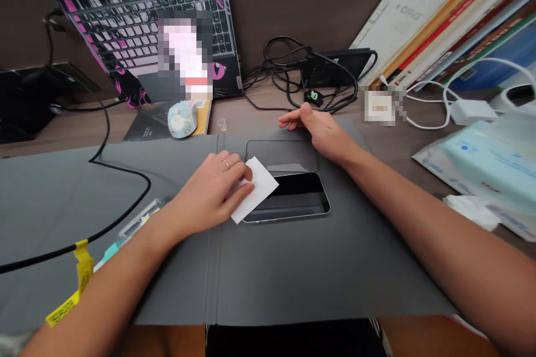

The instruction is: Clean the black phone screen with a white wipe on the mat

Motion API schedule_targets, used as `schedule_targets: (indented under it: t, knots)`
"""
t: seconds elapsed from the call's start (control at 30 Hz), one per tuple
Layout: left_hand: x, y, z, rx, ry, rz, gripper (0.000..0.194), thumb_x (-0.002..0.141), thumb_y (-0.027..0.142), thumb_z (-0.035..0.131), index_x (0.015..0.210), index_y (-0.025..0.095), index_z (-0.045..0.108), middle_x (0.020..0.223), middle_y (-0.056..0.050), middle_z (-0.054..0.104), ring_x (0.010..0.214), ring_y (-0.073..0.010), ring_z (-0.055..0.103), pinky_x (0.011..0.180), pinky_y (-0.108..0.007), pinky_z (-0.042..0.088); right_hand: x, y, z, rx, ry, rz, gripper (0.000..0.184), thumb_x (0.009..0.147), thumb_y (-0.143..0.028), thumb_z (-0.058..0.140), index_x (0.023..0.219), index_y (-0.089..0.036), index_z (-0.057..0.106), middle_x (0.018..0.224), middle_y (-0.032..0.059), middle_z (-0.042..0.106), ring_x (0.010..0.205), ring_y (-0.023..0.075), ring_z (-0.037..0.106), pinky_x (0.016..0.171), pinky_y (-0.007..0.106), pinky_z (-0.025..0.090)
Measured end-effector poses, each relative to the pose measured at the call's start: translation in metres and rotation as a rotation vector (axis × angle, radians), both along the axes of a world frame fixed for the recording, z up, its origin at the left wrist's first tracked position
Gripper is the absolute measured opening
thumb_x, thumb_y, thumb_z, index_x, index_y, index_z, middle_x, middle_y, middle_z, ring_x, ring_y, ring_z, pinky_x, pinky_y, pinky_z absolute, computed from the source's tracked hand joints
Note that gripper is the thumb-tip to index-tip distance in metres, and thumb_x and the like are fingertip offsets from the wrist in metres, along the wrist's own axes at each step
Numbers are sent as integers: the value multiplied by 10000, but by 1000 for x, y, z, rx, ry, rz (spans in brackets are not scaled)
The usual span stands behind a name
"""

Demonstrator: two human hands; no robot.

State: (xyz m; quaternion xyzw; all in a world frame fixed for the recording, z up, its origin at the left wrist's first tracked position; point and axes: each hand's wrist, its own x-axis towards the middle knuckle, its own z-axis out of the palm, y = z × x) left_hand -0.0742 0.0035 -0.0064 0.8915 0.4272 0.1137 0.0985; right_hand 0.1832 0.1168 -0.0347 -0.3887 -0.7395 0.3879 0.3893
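A smartphone [299,198] with a black screen lies flat on the grey desk mat [310,273]. Over its left end, my left hand [221,187] pinches a folded white wipe [262,184], thumb and fingers closed on it; a ring sits on one finger. Just beyond the phone is a clear screen protector [285,153] with a dark border, lying on the mat. My right hand [322,131] hovers or rests by its upper right corner, fingers stretched toward the left and holding nothing; contact with the mat cannot be made out.
A laptop [146,28] stands at the back left, with a patterned mouse [182,119] before it. Black cables [288,81] coil behind the mat. Books [452,22], a white charger [471,110] and a tissue pack [486,173] line the right. A black cable [144,189] crosses the mat's left.
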Motion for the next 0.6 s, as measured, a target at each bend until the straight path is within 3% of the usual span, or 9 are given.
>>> schedule_targets:
  t: [0.17,0.3,0.43,0.5,0.6]
  knots:
    - [11,-15,-3,96,-4,-91,339,1070,335,460,1310,163,627,1403,-114,663,1245,-288,604,1017,-474,475,0,1,-2,-8,46,28,811,923,-865,338,1027,-176,753,1024,102,756,966,226,661,963,388,499]
    - [22,-32,-9,129,119,-112,586,1079,497,424,1475,76,523,1573,-147,519,1475,-330,463,1198,-523,398,-2,2,-5,-16,103,4,886,896,-906,279,1000,-164,752,998,103,757,931,209,663,935,358,504]
    - [31,-43,-18,51,212,-157,861,1033,676,394,1637,85,232,1716,-136,233,1602,-320,209,1269,-549,297,-3,3,-9,-23,145,10,923,879,-922,249,1010,-155,744,984,101,759,911,197,663,909,338,510]
    - [36,-44,-22,6,214,-173,912,1023,698,389,1655,89,142,1733,-140,144,1619,-292,137,1284,-519,277,-3,4,-11,-26,148,26,900,883,-914,273,1022,-157,740,981,97,759,909,194,660,907,333,510]
    - [49,-40,-24,-46,191,-180,918,1021,705,382,1656,89,137,1739,-137,108,1625,-278,96,1303,-510,229,-2,4,-12,-37,151,32,889,882,-913,276,1033,-167,735,993,93,756,920,191,662,908,330,509]
